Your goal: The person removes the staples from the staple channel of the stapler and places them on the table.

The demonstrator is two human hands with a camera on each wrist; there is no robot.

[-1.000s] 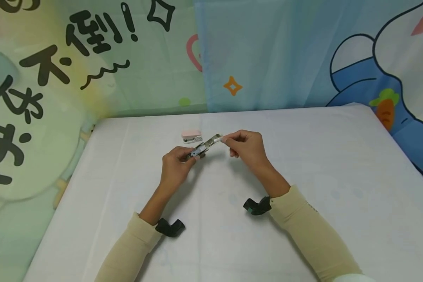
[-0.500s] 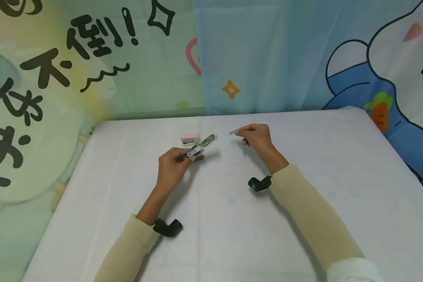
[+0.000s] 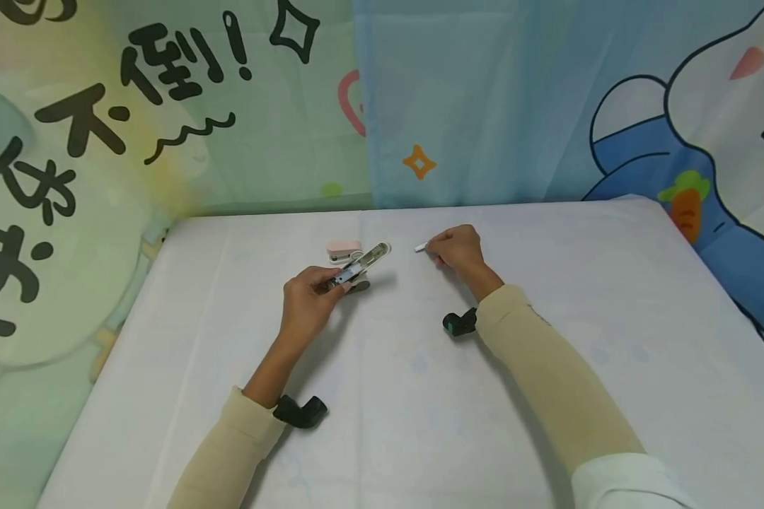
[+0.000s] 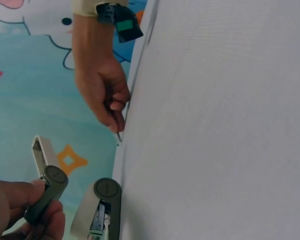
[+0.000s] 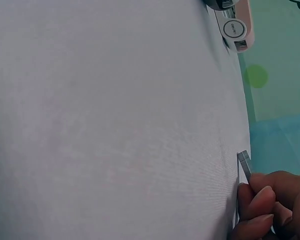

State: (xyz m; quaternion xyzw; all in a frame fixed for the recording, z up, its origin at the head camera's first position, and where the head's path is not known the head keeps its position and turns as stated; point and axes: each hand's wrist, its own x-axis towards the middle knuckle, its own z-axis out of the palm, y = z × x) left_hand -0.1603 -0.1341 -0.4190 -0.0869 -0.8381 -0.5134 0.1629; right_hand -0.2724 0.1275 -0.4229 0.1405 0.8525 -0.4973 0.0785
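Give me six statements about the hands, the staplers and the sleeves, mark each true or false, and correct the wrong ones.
1. The left hand holds an opened stapler. True.
2. The right hand holds nothing. False: it pinches a small grey strip.
3. A pink stapler rests on the table. True.
4. The strip touches the held stapler. False: there is a gap between them.
5. Both sleeves are beige. True.
6. The pink stapler is nearer the right hand than the left. False: it is nearer the left hand.
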